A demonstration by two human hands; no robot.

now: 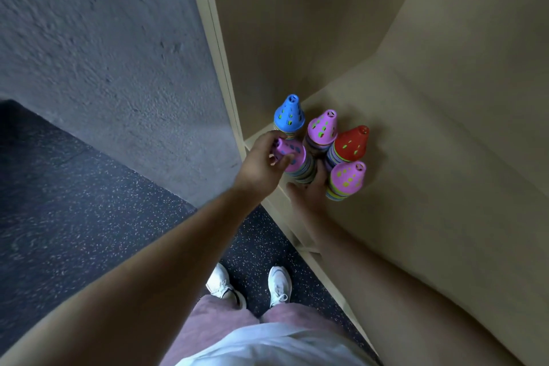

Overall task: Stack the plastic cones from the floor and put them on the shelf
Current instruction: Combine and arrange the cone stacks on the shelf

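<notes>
1. A grey textured wall (104,38) fills the left and meets the shelf's pale upright (214,38). Below the wall, the dark speckled floor (74,202) lies open.
2. The shelf board (430,157) spreads wide and bare to the right and rear. Its front edge runs diagonally just under both hands.
3. Four upright stacks of perforated plastic cones crowd the board's left front corner. A blue-topped stack (289,114) is nearest the upright, with a pink-topped stack (322,128) beside it. A red-topped stack (352,142) is further right, and a front pink stack (347,178) is before the red.
4. The tilted stack (297,160) is capped by a pink cone with blue showing through its holes. It leans tip-left at that corner, just in front of the blue-topped stack.
5. The left hand (261,160) reaches in from the lower left, fingers pinched on the tilted stack's narrow tip.
6. The right hand (309,193) cups its wide base from below, fingers curled round it, just beside the front pink stack.
</notes>
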